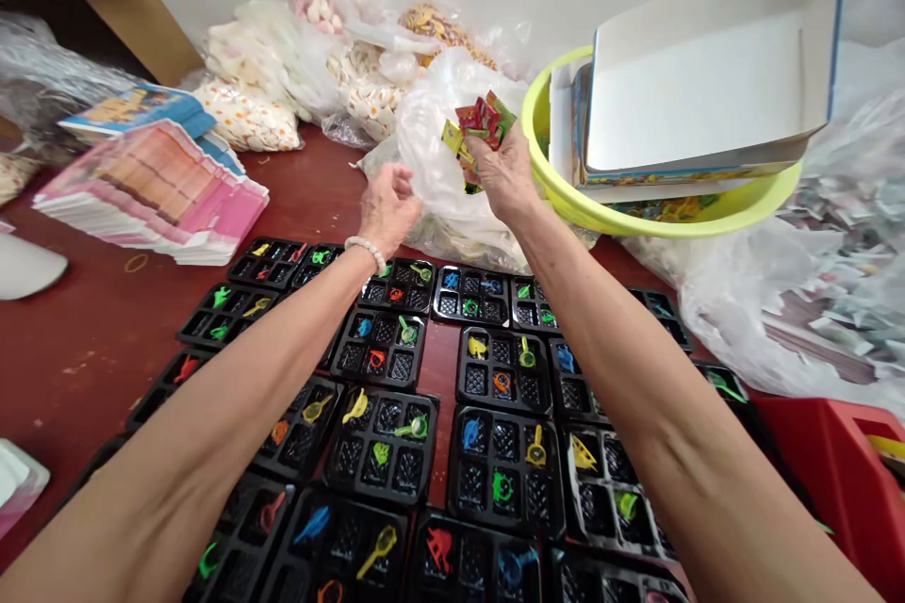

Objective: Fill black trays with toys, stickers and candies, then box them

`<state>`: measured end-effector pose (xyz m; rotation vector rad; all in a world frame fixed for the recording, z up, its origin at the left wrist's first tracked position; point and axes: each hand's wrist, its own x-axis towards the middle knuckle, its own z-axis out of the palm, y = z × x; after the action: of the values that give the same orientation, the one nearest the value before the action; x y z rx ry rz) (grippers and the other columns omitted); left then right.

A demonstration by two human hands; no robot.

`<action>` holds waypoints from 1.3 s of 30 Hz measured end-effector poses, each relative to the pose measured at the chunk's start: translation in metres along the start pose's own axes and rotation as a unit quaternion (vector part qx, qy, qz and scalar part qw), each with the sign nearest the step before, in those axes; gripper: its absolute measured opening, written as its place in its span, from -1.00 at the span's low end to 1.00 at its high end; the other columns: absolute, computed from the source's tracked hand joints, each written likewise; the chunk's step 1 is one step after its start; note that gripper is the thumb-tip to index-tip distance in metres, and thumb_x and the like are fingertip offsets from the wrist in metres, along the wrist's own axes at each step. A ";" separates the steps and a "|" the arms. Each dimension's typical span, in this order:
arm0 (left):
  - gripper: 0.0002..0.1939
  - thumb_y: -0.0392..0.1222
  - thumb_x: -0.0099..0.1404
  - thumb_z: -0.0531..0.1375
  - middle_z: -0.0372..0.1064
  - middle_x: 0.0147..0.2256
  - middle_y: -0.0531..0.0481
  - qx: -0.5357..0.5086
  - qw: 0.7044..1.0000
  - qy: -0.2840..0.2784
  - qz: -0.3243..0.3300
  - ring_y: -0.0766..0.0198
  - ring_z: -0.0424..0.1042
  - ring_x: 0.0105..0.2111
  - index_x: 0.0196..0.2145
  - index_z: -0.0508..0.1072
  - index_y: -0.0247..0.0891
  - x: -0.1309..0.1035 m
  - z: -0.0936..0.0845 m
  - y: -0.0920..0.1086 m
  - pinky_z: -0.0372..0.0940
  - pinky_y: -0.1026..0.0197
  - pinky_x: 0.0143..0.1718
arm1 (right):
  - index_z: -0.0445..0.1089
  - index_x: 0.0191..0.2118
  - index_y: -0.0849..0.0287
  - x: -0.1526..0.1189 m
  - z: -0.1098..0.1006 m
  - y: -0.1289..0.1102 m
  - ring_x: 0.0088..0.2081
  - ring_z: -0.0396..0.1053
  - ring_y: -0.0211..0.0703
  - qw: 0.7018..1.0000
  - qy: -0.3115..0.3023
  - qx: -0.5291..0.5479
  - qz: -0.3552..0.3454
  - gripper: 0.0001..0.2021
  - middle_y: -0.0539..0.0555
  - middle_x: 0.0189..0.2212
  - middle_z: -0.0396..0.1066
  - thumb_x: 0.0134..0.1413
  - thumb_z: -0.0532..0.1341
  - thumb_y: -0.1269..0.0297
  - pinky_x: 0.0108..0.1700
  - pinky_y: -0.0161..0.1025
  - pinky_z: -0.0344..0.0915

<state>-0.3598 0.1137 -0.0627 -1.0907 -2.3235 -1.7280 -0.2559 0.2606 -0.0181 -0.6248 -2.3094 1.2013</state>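
My right hand [503, 171] is closed round a bunch of small sachets [482, 121] in red, green and yellow. It is held above a white translucent plastic bag [442, 104]. My left hand [388, 210], with a beaded bracelet on the wrist, hovers left of that bag. Its fingers are loosely bent and slightly apart, and nothing shows in them. Below my arms lie rows of black plastic trays [503, 367] with small compartments. Several compartments hold little coloured plastic toys, such as a yellow magnifier-shaped piece [535, 446]; others are bare.
A yellow basin [671, 224] with open cardboard boxes [707, 66] stands at the back right. Pink printed cards [156, 198] are stacked at left. Filled plastic bags [247, 113] line the wall. A red container [834, 480] is at right, below a large bag of small packets [841, 245].
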 end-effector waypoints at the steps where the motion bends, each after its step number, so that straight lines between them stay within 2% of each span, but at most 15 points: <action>1: -0.69 -0.37 0.07 0.29 0.41 -0.27 -0.02 -0.021 1.000 0.021 -0.002 0.21 0.42 -0.25 -0.20 0.41 -0.18 -0.001 -0.008 0.012 0.37 0.11 -0.13 | 0.16 0.24 -0.12 -0.011 -0.002 -0.008 0.11 0.44 -0.03 0.997 -0.003 0.072 0.000 -0.57 0.06 0.25 0.34 0.35 0.11 -0.06 -0.01 -0.14 0.51; 3: -0.69 -0.23 0.18 0.31 0.45 -0.13 -0.08 -0.102 0.994 0.007 -0.023 0.20 0.46 -0.14 -0.10 0.43 -0.18 -0.008 -0.025 0.039 0.39 0.12 -0.09 | 0.27 0.09 -0.11 -0.036 -0.008 -0.026 0.01 0.48 -0.07 0.982 -0.025 0.190 -0.001 -0.63 0.03 0.11 0.45 0.24 0.26 -0.01 -0.07 -0.12 0.53; 7: -0.65 0.05 0.30 0.29 0.49 -0.09 -0.13 -0.274 0.942 -0.161 -0.109 0.06 0.52 -0.07 -0.04 0.48 -0.15 -0.038 -0.052 0.090 0.46 0.06 -0.19 | 0.38 -0.11 0.00 -0.087 -0.013 -0.064 -0.14 0.48 -0.08 0.936 -0.139 0.321 0.032 -0.75 0.05 -0.14 0.50 0.10 0.37 0.22 -0.19 -0.09 0.56; 9: -0.59 0.08 0.22 0.37 0.52 -0.13 -0.11 -0.331 0.913 -0.199 -0.134 0.02 0.55 -0.09 -0.06 0.50 -0.15 -0.061 -0.062 0.104 0.48 0.03 -0.20 | 0.41 -0.18 0.06 -0.111 -0.009 -0.078 -0.27 0.46 -0.13 0.908 -0.206 0.357 0.068 -0.78 0.05 -0.26 0.48 0.03 0.39 0.32 -0.35 -0.20 0.52; 11: -0.55 -0.03 0.08 0.47 0.55 -0.19 -0.06 -0.385 0.883 -0.201 -0.180 0.06 0.58 -0.19 -0.09 0.52 -0.15 -0.087 -0.070 0.109 0.50 0.06 -0.25 | 0.42 -0.25 0.11 -0.134 -0.003 -0.087 -0.39 0.42 -0.20 0.890 -0.274 0.351 0.098 -0.78 0.05 -0.34 0.48 -0.06 0.40 0.39 -0.53 -0.33 0.39; 13: -0.55 -0.16 0.01 0.50 0.55 -0.31 -0.02 -0.417 0.847 -0.204 -0.257 0.13 0.56 -0.38 -0.13 0.53 -0.17 -0.116 -0.078 0.110 0.48 0.10 -0.39 | 0.42 -0.30 0.15 -0.156 0.005 -0.091 -0.50 0.38 -0.26 0.886 -0.329 0.308 0.114 -0.81 0.04 -0.41 0.47 -0.08 0.39 0.42 -0.65 -0.41 0.23; 16: -0.63 -0.25 0.02 0.49 0.50 -0.46 -0.02 -0.438 0.799 -0.203 -0.358 0.16 0.50 -0.56 -0.21 0.52 -0.26 -0.157 -0.091 0.110 0.42 0.15 -0.58 | 0.40 -0.34 0.20 -0.185 0.020 -0.092 -0.60 0.35 -0.31 0.887 -0.396 0.205 0.119 -0.89 0.02 -0.51 0.45 0.01 0.34 0.42 -0.72 -0.45 0.09; 18: -0.64 -0.34 0.00 0.49 0.50 -0.47 -0.04 -0.448 0.786 -0.166 -0.392 0.14 0.49 -0.59 -0.23 0.50 -0.32 -0.178 -0.099 0.109 0.41 0.15 -0.62 | 0.39 -0.31 0.21 -0.199 0.030 -0.093 -0.61 0.36 -0.31 0.891 -0.417 0.137 0.112 -0.89 0.02 -0.53 0.46 0.05 0.34 0.41 -0.73 -0.46 0.06; 21: -0.64 -0.45 -0.01 0.46 0.50 -0.47 -0.05 -0.453 0.783 -0.093 -0.415 0.14 0.48 -0.61 -0.24 0.48 -0.36 -0.197 -0.110 0.107 0.43 0.13 -0.63 | 0.39 -0.17 0.20 -0.210 0.046 -0.095 -0.61 0.37 -0.29 0.900 -0.420 0.071 0.091 -0.79 0.02 -0.50 0.50 0.09 0.37 0.38 -0.73 -0.45 0.06; 26: -0.62 -0.56 0.00 0.40 0.48 -0.47 0.06 -0.450 0.783 -0.004 -0.429 0.29 0.47 -0.61 -0.26 0.41 -0.33 -0.208 -0.121 0.092 0.46 0.23 -0.55 | 0.29 -0.04 0.19 -0.214 0.061 -0.104 -0.54 0.43 -0.22 0.926 -0.362 0.008 0.102 -0.54 0.03 -0.43 0.50 -0.03 0.47 0.39 -0.63 -0.38 0.25; 30: -0.58 -0.58 0.00 0.38 0.46 -0.51 0.09 -0.443 0.778 0.034 -0.445 0.27 0.46 -0.65 -0.24 0.38 -0.31 -0.208 -0.135 0.080 0.44 0.25 -0.62 | 0.19 0.08 0.13 -0.213 0.063 -0.109 -0.47 0.46 -0.22 0.907 -0.385 0.099 0.137 -0.45 -0.01 -0.34 0.45 -0.01 0.38 0.49 -0.62 -0.39 0.27; 32: -0.61 -0.57 0.01 0.38 0.48 -0.48 0.05 -0.442 0.775 0.049 -0.450 0.23 0.50 -0.62 -0.25 0.38 -0.32 -0.208 -0.148 0.076 0.43 0.27 -0.65 | 0.23 0.04 0.10 -0.211 0.062 -0.106 -0.36 0.52 -0.22 0.898 -0.362 0.178 0.175 -0.47 -0.02 -0.27 0.41 -0.07 0.28 0.60 -0.47 -0.37 0.43; 34: -0.62 -0.56 0.02 0.38 0.52 -0.42 -0.01 -0.441 0.773 0.062 -0.451 0.16 0.54 -0.58 -0.23 0.40 -0.34 -0.211 -0.166 0.073 0.40 0.28 -0.70 | 0.30 -0.09 0.14 -0.207 0.062 -0.099 -0.29 0.55 -0.23 0.900 -0.322 0.215 0.202 -0.58 -0.03 -0.29 0.40 -0.10 0.21 0.65 -0.32 -0.34 0.48; 37: -0.59 -0.55 0.00 0.39 0.55 -0.35 -0.06 -0.439 0.771 0.064 -0.457 0.09 0.57 -0.56 -0.19 0.43 -0.34 -0.220 -0.192 0.072 0.39 0.25 -0.74 | 0.37 -0.24 0.19 -0.197 0.066 -0.088 -0.31 0.54 -0.24 0.920 -0.261 0.209 0.203 -0.76 -0.01 -0.40 0.44 -0.05 0.24 0.60 -0.27 -0.34 0.45; 39: -0.56 -0.53 -0.01 0.41 0.56 -0.31 -0.10 -0.443 0.767 0.033 -0.463 0.07 0.58 -0.55 -0.16 0.45 -0.33 -0.228 -0.201 0.073 0.39 0.23 -0.75 | 0.41 -0.21 0.18 -0.191 0.075 -0.087 -0.28 0.54 -0.22 0.923 -0.228 0.246 0.191 -0.78 0.02 -0.37 0.52 -0.03 0.30 0.50 -0.23 -0.30 0.44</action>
<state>-0.2202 -0.1636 -0.0251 0.3592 -2.0651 -3.2929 -0.1639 0.0573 -0.0197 -0.6739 -2.1344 2.2243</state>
